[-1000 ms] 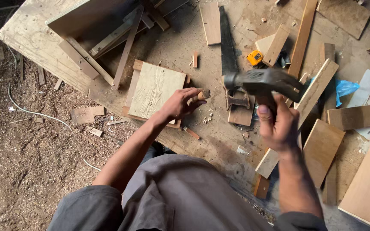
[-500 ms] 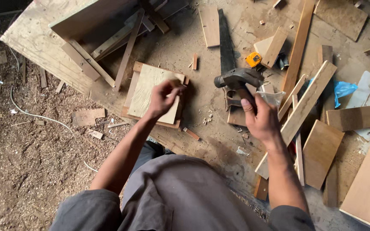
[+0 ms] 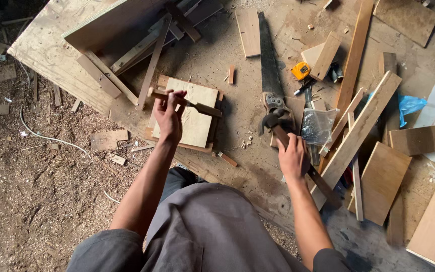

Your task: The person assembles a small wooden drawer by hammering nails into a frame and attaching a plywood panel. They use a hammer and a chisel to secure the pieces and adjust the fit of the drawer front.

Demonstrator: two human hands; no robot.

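My left hand (image 3: 168, 115) pinches the chisel (image 3: 185, 102) above the plywood panel (image 3: 196, 120); right hand (image 3: 292, 157) clamps the claw hammer (image 3: 276, 126). Best seat the blade squarely before striking.

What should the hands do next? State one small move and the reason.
Probably lower the chisel tip onto the small plywood panel and steady it. The left hand holds it level above the panel, touching nothing, while the right hand grips the claw hammer low over the board, not yet raised.
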